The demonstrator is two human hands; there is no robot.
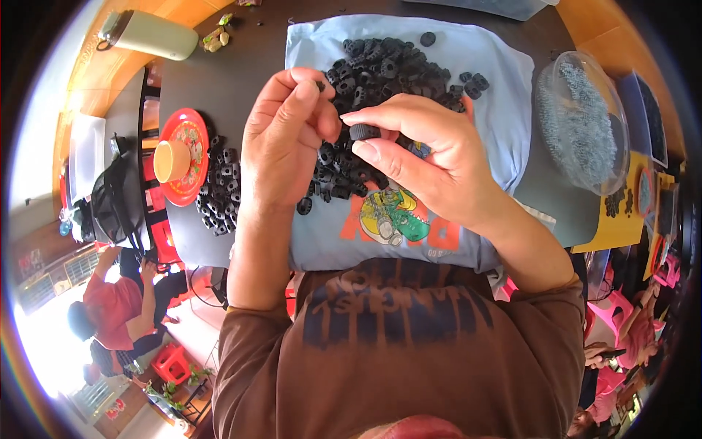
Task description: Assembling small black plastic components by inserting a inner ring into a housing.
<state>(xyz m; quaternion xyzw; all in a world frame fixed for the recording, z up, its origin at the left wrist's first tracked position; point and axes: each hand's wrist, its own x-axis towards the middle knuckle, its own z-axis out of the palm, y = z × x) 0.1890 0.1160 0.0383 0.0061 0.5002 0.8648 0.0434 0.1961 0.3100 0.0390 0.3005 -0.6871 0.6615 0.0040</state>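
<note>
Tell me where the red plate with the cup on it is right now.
In the head view the red plate lies on the person's left of the dark table, beside a small pile of black parts, left of the left hand.

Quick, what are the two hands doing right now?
Left hand: fingers pinched together on something tiny and dark; cannot tell what.
Right hand: closed on a small black ribbed part between thumb and forefinger.

the person wears a brown t-shirt (409,351) with a faded dark blue block print across the chest, seen upside down from above. short sleeves end around the elbows, forearms bare. both the left hand (281,139) and right hand (424,157) are bare, no gloves.
</note>
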